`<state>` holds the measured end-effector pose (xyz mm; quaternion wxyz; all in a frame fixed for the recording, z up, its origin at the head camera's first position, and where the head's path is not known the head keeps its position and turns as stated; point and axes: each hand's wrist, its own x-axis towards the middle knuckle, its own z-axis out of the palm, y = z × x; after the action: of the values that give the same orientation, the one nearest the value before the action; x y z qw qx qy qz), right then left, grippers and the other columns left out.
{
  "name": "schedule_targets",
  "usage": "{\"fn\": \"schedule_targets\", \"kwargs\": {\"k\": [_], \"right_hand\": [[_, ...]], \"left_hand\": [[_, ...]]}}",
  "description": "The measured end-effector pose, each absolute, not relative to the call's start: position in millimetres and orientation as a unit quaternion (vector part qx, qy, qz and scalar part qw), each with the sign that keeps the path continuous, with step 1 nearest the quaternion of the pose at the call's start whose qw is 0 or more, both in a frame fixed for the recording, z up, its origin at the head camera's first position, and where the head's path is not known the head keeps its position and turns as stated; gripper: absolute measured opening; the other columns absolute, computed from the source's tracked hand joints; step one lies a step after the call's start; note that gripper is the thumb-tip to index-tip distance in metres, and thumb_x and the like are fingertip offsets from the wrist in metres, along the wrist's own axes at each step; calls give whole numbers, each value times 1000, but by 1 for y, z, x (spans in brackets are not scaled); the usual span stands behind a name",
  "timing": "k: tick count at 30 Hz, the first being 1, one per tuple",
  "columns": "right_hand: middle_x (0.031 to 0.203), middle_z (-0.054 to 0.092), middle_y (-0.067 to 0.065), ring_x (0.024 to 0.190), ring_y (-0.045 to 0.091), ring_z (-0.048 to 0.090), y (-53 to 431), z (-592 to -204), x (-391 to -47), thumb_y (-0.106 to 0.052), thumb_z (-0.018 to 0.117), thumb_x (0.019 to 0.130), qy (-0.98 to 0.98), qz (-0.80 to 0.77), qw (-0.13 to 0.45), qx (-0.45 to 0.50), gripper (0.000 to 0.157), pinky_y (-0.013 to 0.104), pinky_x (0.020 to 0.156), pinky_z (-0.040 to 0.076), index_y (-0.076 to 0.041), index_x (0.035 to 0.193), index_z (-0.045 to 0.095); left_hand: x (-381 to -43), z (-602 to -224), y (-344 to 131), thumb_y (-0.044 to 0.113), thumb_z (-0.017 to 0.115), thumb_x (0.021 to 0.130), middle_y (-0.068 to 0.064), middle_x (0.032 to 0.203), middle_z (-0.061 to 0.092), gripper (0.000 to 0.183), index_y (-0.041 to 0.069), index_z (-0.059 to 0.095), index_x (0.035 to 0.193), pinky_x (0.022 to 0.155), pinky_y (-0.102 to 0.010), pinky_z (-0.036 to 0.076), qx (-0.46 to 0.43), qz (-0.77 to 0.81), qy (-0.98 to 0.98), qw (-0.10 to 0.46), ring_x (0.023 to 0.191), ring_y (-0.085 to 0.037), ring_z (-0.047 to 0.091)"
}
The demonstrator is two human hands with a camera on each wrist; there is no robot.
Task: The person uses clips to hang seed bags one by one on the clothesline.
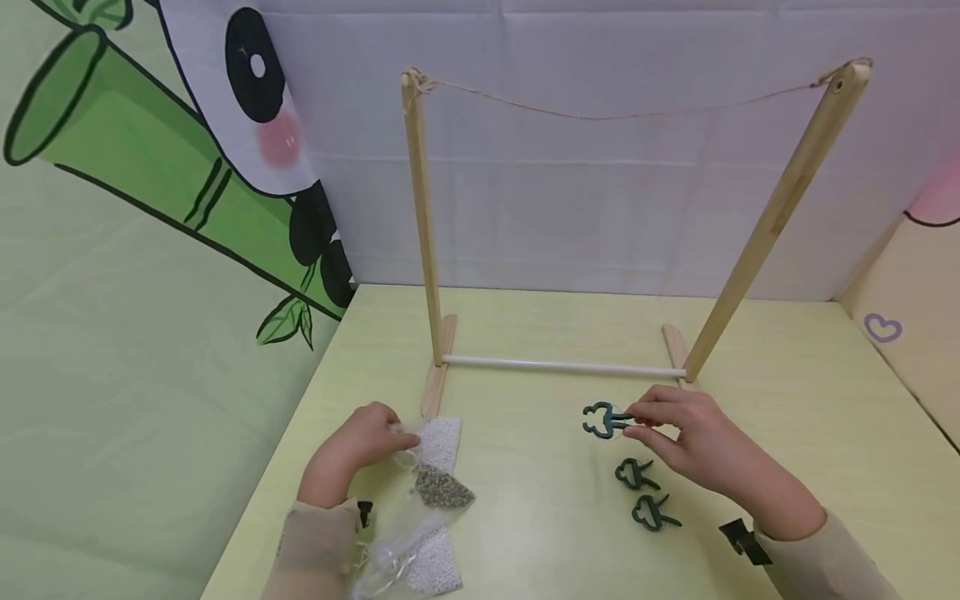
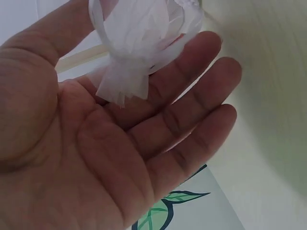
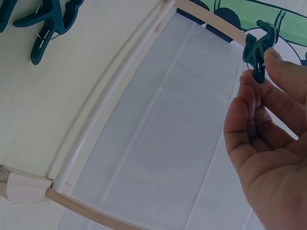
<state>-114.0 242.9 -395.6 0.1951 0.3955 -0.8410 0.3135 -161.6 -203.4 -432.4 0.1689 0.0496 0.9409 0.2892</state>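
Beside the frame's left foot, my left hand holds the gathered, tied end of a clear plastic bag between thumb and fingers. White granules fill one bag near these fingers. Just below lie a bag of grey-brown gravel and another bag of white granules. My right hand pinches a dark green plastic clip by its handles, above the table; its jaws point left. Two similar clips, an upper one and a lower one, lie below that hand.
Behind the hands stands a wooden frame with a left post and a right post. A sagging string joins their tops, and a white rod joins their bases. A pale cloth wall rises behind.
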Motion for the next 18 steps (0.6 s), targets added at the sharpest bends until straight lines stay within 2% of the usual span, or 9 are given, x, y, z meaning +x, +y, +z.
{"fn": "schedule_targets", "kwargs": {"k": [2, 9, 15, 18], "right_hand": [[90, 67, -8, 71, 3, 59, 243, -396, -114, 1, 84, 79, -842, 312, 195, 395, 20, 16, 60, 47, -7, 96, 78], [90, 66, -9, 72, 4, 60, 244, -398, -114, 3, 85, 76, -846, 315, 189, 386, 24, 16, 62, 48, -7, 97, 78], [90, 66, -11, 73, 3, 60, 246, -398, -114, 2, 85, 76, -850, 312, 189, 380, 24, 15, 62, 48, -8, 96, 79], [90, 65, -12, 73, 2, 60, 247, -398, -114, 2, 86, 76, -853, 309, 188, 376, 23, 15, 62, 47, -8, 96, 79]], "left_hand": [[-161, -432, -204, 24, 80, 87, -3, 68, 48, 29, 3, 62, 76, 55, -31, 37, 48, 295, 939, 170, 60, -17, 42], [-162, -432, -205, 13, 80, 83, -5, 65, 57, 22, 4, 63, 73, 52, -33, 45, 19, 338, 928, 155, 56, -18, 51], [-165, -428, -201, 11, 76, 88, -6, 76, 61, 12, 0, 70, 91, 56, -35, 47, 12, 373, 917, 142, 64, -20, 55], [-167, -423, -197, 10, 74, 89, -6, 79, 62, 10, 1, 72, 91, 58, -35, 47, 11, 375, 918, 126, 67, -21, 55]]}}
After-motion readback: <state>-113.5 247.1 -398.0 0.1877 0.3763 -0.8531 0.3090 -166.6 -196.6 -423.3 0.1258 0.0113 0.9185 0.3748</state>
